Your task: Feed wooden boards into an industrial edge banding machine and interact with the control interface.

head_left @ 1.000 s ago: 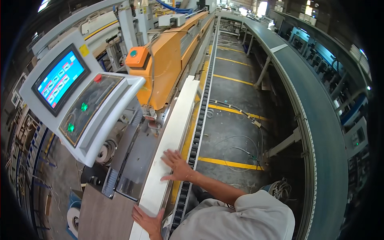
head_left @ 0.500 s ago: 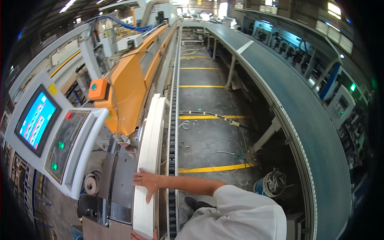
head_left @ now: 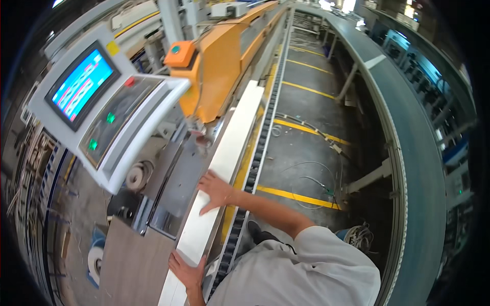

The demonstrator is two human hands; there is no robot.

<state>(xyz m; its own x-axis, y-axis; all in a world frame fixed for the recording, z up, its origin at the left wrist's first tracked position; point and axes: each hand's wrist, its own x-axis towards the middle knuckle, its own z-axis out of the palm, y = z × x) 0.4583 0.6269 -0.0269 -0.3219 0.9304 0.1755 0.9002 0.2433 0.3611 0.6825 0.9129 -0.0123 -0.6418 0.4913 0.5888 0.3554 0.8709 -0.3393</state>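
Observation:
A long white board (head_left: 220,171) with a lengthwise seam lies along the edge of the machine bed, running from the lower edge of the view to the far side. My right hand (head_left: 217,193) rests palm down across its middle, fingers spread over the top and the thumb pointing back toward me. Nearer the lower edge, my left hand (head_left: 188,270) lies across the same board, its thumb apart at the right-hand side and its fingers reaching toward the left edge. Both hands press flat on the board; its near end is out of view.
Left stands a control panel (head_left: 84,86) with a lit screen, beside an orange machine housing (head_left: 219,66). A brown board (head_left: 130,262) lies below it. Black rollers (head_left: 263,130) run along the right of the white board. A conveyor belt (head_left: 416,168) and coiled strips (head_left: 360,237) are farther right.
My view has tilted down and swung left, so the scene shifts up and right. More of my left hand now shows. My right hand stays on the board.

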